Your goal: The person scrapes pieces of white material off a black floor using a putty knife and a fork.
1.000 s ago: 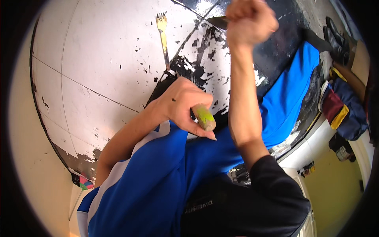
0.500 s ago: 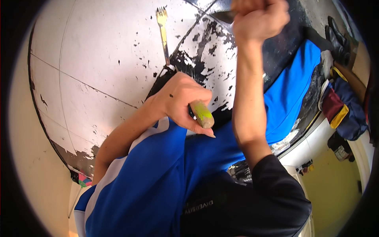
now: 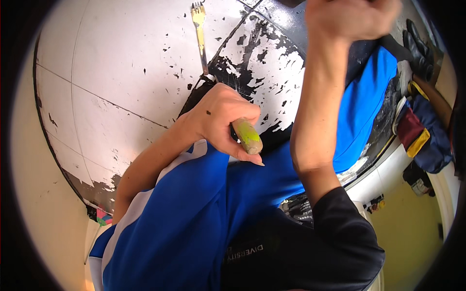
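My left hand (image 3: 221,114) is closed round a worn wooden handle (image 3: 248,137) smeared with yellow-green. The handle's butt points back at me, and the tool's working end is hidden beyond the fist. Higher up and to the right, my right hand (image 3: 352,19) is a closed, blurred fist. A dark tool (image 3: 290,2) juts left from it, mostly cut off by the top edge. On the tiled floor (image 3: 116,63), a metal fork (image 3: 199,36) with yellowish smears lies ahead of my left hand. Ragged black patches (image 3: 230,72) and loose dark flakes mark the white surface around it.
My legs in blue trousers (image 3: 184,218) fold close beneath both hands. Dark shoes (image 3: 417,48) and a navy, maroon and yellow bag (image 3: 422,131) lie to the right. A pale wall (image 3: 34,160) bounds the left side, where a colourful pinwheel-like thing (image 3: 102,216) stands.
My right hand has moved right and slightly up, taking the dark tool farther out of view. My left hand keeps its grip on the handle in nearly the same place.
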A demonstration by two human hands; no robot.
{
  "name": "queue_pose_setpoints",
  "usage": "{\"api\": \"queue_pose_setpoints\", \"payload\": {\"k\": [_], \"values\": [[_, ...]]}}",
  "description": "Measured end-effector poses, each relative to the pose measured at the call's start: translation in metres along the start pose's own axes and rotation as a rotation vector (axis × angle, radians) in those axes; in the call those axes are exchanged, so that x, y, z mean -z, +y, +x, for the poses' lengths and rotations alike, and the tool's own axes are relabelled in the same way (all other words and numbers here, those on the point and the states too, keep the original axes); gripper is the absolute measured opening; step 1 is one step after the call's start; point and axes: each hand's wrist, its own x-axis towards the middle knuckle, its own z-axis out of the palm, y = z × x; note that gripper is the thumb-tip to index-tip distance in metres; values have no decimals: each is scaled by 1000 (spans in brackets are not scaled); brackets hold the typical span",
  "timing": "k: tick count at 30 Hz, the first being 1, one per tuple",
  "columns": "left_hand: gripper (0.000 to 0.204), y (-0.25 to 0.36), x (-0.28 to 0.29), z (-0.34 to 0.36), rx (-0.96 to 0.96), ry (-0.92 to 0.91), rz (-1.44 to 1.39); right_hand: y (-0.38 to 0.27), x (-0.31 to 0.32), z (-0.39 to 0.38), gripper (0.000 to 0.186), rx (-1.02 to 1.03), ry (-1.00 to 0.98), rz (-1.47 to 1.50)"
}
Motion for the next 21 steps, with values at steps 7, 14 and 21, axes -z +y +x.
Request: {"api": "queue_pose_setpoints", "payload": {"k": [7,14,21], "values": [[64,-3,-2,1,25,-16,32,43,0,-37,45,-130,131,-285],[63,-2,2,1,11,-11,27,-6,1,-5,46,-12,23,-36],[64,-1,-1,2,46,-20,24,54,26,-65,46,-374,299,-245]]}}
